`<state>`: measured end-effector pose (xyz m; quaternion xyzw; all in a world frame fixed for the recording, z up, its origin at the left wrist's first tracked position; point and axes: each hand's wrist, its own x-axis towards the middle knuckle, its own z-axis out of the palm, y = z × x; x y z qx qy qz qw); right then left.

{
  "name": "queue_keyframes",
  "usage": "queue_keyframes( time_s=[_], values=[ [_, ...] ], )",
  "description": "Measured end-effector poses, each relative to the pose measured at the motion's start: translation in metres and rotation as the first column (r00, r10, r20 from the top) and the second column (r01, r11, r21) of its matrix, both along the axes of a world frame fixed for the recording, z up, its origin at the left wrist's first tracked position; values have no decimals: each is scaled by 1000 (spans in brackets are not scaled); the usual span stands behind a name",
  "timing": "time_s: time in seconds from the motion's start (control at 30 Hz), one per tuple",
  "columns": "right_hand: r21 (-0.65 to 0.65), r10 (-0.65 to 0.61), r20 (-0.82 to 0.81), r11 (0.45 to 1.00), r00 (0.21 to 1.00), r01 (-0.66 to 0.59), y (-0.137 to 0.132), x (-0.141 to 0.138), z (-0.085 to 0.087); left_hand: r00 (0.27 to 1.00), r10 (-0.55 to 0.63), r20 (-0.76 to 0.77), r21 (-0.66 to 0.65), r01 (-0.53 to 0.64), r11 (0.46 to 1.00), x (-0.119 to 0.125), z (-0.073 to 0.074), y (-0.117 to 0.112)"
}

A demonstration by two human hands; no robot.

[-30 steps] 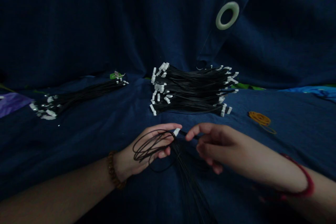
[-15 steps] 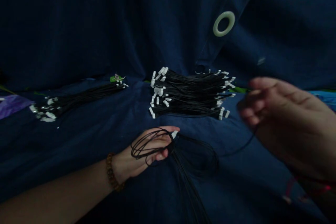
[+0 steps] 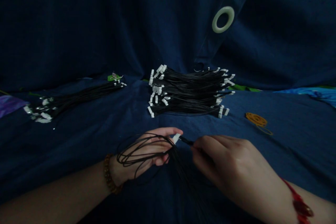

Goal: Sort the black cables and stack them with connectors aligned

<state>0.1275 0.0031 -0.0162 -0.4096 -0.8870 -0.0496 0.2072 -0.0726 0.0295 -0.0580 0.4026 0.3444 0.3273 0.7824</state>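
My left hand [image 3: 151, 150], with a bead bracelet at the wrist, is closed round several loops of thin black wire [image 3: 136, 150]; a white connector [image 3: 176, 138] shows at its fingertips. My right hand [image 3: 225, 162], a red band on its wrist, pinches the black wire just right of that connector. More black strands trail down between my hands toward me.
A tall stack of black wires with white connectors [image 3: 190, 91] lies just beyond my hands. A smaller tied bundle [image 3: 73, 98] lies at the left. Orange rubber bands [image 3: 256, 119] rest at the right. Dark blue cloth [image 3: 78, 24] with a pale ring [image 3: 223, 19] covers everything.
My right hand swung out to the right with a wire strand, then came back in to the connector at my left fingertips. The left hand kept its loops.
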Motion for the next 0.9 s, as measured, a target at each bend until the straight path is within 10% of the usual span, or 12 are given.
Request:
queue_keyframes(
  time_s=[0.9],
  values=[
    [-66, 9, -7, 998, 1000, -9, 4, -4, -5, 976, 37, -217, 152, -4, 988, 8, -4, 3]
  ],
)
